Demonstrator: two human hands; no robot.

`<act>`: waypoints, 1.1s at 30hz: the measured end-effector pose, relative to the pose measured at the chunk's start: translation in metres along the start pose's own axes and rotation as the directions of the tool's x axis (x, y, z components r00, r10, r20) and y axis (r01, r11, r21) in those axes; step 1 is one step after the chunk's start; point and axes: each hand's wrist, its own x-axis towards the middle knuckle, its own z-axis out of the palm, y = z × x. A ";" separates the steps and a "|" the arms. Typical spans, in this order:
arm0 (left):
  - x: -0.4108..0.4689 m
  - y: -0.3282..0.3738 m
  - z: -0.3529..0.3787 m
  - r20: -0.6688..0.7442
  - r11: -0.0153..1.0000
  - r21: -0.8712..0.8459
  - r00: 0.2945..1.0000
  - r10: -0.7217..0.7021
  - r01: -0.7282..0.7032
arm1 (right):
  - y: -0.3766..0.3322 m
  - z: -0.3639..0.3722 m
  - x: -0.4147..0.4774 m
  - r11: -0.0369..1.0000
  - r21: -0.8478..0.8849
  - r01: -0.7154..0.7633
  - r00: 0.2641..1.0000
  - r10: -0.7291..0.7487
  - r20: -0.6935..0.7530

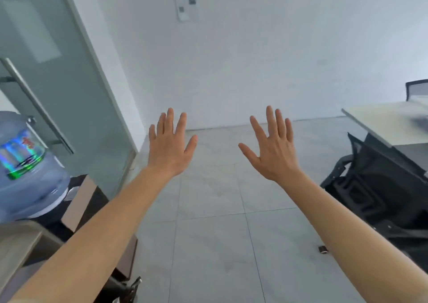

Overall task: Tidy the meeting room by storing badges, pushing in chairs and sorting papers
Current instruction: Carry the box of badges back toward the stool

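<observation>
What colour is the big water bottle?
The water bottle is pale blue with a shiny rainbow-and-green label, seen in the head view.

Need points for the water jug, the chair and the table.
water jug (30,187): head view, blue body.
chair (375,177): head view, black mesh back.
table (379,119): head view, bare top.

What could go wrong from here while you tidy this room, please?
The small object on the floor could be stepped on while walking to the black chair. The water bottle sits close beside the left forearm; a careless swing might knock it.
</observation>
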 end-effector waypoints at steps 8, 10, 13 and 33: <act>0.111 0.198 0.080 0.113 0.976 -0.121 0.975 0.194 -0.180 | 0.199 0.021 0.014 0.968 -0.055 -0.246 0.966 0.249 0.066; 0.134 0.241 0.100 0.114 0.959 -0.130 0.957 0.266 -0.251 | 0.246 0.024 0.019 0.957 -0.084 -0.276 0.957 0.282 0.062; 0.173 0.289 0.130 0.119 0.940 -0.170 0.941 0.317 -0.295 | 0.304 0.035 0.036 0.940 -0.132 -0.314 0.943 0.324 0.068; 0.599 0.536 0.336 0.059 0.695 -0.348 0.725 0.686 -0.629 | 0.610 0.185 0.313 0.729 -0.251 -0.636 0.754 0.657 -0.002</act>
